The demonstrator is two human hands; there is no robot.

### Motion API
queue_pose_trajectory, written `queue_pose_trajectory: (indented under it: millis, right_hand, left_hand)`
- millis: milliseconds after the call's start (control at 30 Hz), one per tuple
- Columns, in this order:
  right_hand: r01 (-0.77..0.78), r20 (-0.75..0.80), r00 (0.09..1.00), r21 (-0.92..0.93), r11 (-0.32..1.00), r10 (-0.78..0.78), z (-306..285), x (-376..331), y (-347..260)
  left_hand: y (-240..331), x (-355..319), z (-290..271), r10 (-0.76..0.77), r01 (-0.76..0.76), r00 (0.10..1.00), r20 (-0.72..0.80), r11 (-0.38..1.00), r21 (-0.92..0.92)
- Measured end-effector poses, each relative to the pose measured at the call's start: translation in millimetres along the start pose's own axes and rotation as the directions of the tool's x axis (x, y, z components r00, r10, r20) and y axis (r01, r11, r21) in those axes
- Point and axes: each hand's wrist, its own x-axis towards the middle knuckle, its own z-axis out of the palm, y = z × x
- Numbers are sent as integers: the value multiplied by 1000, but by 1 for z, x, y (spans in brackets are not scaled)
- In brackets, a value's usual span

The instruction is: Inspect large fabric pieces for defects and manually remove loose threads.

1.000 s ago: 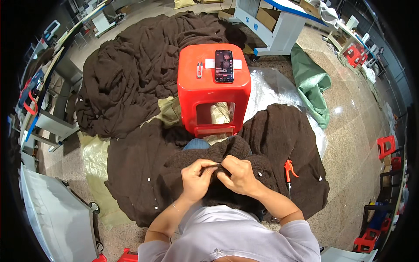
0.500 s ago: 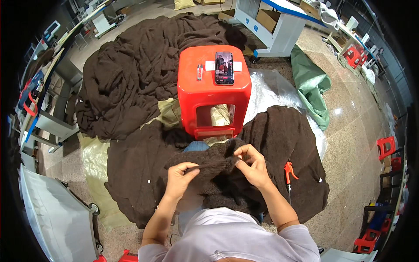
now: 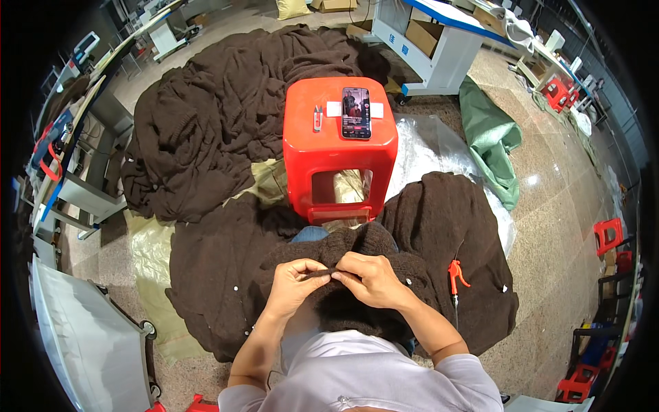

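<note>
Dark brown knitted fabric (image 3: 357,242) lies over my lap. My left hand (image 3: 294,283) pinches an edge of it between thumb and fingers. Right beside it, my right hand (image 3: 367,278) grips the same edge, the fingertips of both hands almost touching. Ahead of my knees stands a red plastic stool (image 3: 295,141). On its top rest a phone (image 3: 355,113) with a lit screen and small thread snips (image 3: 318,119). An orange-red air blow gun (image 3: 456,276) lies on the brown fabric to my right.
A large heap of brown fabric (image 3: 199,123) spreads across the floor at the far left. Green sheeting (image 3: 487,137) and clear plastic (image 3: 425,144) lie at the right. A white wheeled cart (image 3: 93,336) stands near left, and a blue-edged table (image 3: 439,48) at the back.
My right hand has moved left and slightly down, closing the gap to my left hand. The fabric edge between them is now bunched short. The left hand has shifted slightly right.
</note>
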Motion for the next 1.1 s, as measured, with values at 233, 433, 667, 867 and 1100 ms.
queue_pose_trajectory:
  millis: [233,433,667,867,1100]
  right_hand:
    - [66,-195,977,-131,989,-91,17,-2,-4]
    - [118,-232,960,-174,978,-157,19,-2,-3]
    - [-168,-205,968,-99,981,145,-21,-24,12]
    - [-219,-262,936,87,972,235,-52,-54,31]
    - [-292,-492,729,405,866,476,-58,-63,35]
  left_hand:
    - [-11,7,10,27,-39,997,-76,987,-159]
    - [-7,6,37,139,-209,940,-311,956,-204]
    - [3,6,-6,170,-243,917,-361,956,-165]
    - [15,3,-14,30,-101,982,-187,919,-381]
    - [22,8,0,31,-66,996,-86,897,-438]
